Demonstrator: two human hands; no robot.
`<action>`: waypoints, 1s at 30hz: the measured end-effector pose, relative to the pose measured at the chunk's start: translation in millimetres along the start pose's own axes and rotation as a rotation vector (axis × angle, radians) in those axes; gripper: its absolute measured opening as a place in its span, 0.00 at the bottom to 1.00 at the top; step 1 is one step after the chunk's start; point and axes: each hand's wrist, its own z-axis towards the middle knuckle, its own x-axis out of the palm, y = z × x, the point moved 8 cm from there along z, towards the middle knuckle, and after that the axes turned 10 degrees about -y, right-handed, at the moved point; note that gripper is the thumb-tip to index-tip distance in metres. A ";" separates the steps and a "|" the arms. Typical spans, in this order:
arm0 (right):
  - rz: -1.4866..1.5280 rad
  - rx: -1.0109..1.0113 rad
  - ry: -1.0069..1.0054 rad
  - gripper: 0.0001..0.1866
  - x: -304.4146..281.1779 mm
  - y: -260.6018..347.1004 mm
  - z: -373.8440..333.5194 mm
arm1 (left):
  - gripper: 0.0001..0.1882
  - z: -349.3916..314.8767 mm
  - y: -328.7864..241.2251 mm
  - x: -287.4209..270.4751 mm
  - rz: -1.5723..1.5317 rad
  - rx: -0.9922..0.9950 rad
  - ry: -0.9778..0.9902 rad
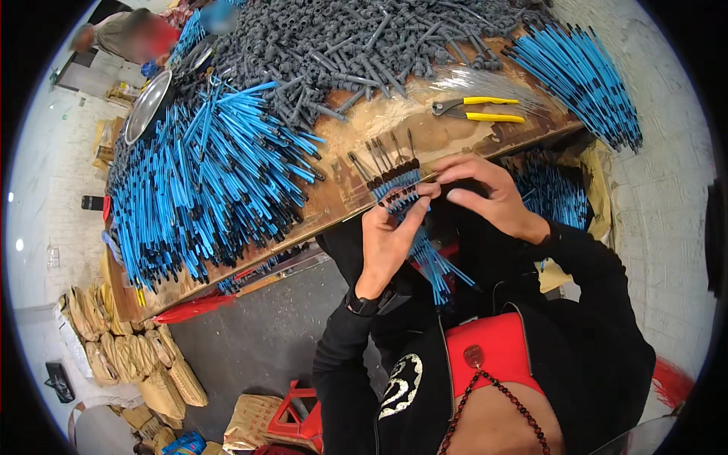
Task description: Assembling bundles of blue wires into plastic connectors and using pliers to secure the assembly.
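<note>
My left hand (390,243) is closed around a bundle of thin blue rods (436,269) with dark joints and tips. The bundle fans out above the fingers, where several dark tips stand up over the table edge, and its lower ends hang toward my lap. Across the dark joints runs what looks like a thin wire (406,188). To the right, my right hand (489,197) is open, thumb and fingers apart, with the fingertips close to the bundle's right side. Whether those fingertips touch the wire is too fine to tell.
A big pile of blue rods (205,182) covers the wooden table's (341,178) left side. Grey plastic parts (326,45) heap behind. Yellow-handled pliers (485,108) lie near loose wires (493,85) and another rod stack (580,80). Below are a red stool (299,417) and packed sacks (136,353).
</note>
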 end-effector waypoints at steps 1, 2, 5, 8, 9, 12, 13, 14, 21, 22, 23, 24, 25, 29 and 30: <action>-0.209 -0.191 0.014 0.15 4.0 27.0 9.8 | 0.11 2.1 -0.5 2.0 -0.017 0.008 0.021; -0.175 -0.257 -0.002 0.15 8.3 44.5 20.1 | 0.11 3.0 -1.1 2.4 -0.015 0.019 0.029; -0.015 -0.037 0.261 0.13 46.6 49.6 40.7 | 0.10 4.2 4.3 -2.7 0.058 -0.024 0.026; 0.005 -0.072 0.251 0.10 60.5 55.2 52.1 | 0.11 3.5 7.7 -10.1 0.203 -0.011 0.001; -0.015 -0.036 0.235 0.09 62.1 51.0 54.4 | 0.12 1.5 11.6 -11.0 0.276 -0.025 0.004; -0.034 -0.110 0.226 0.10 65.6 54.3 56.2 | 0.11 -22.2 20.4 -28.0 -0.274 -0.056 -0.317; -0.066 -0.134 0.200 0.10 64.0 55.4 59.5 | 0.11 -28.1 26.6 -34.4 -0.574 -0.068 -0.409; -0.072 -0.134 0.195 0.10 63.9 55.2 62.2 | 0.11 -31.7 28.7 -41.1 -0.552 -0.056 -0.444; -0.055 -0.110 0.187 0.10 67.7 49.4 55.6 | 0.25 -25.6 -17.8 -53.2 0.959 0.548 -0.396; -0.081 -0.098 0.188 0.10 66.8 46.3 52.1 | 0.26 -12.7 -11.8 -46.5 0.950 0.495 -0.268; -0.073 -0.106 0.186 0.09 65.6 45.1 47.5 | 0.28 0.2 -5.4 -38.5 0.937 0.446 -0.139; -0.067 -0.113 0.184 0.09 64.8 43.7 42.6 | 0.28 10.2 1.3 -28.9 0.923 0.405 -0.002; -0.058 -0.144 0.204 0.09 65.2 43.7 38.0 | 0.29 19.5 0.7 -26.5 0.912 0.410 0.003; 0.017 -0.246 0.249 0.12 66.4 46.1 23.4 | 0.29 25.4 -10.9 -4.1 0.788 0.642 0.222; -0.011 -0.261 0.272 0.12 68.1 45.7 20.8 | 0.28 26.9 -9.8 -4.6 0.791 0.613 0.242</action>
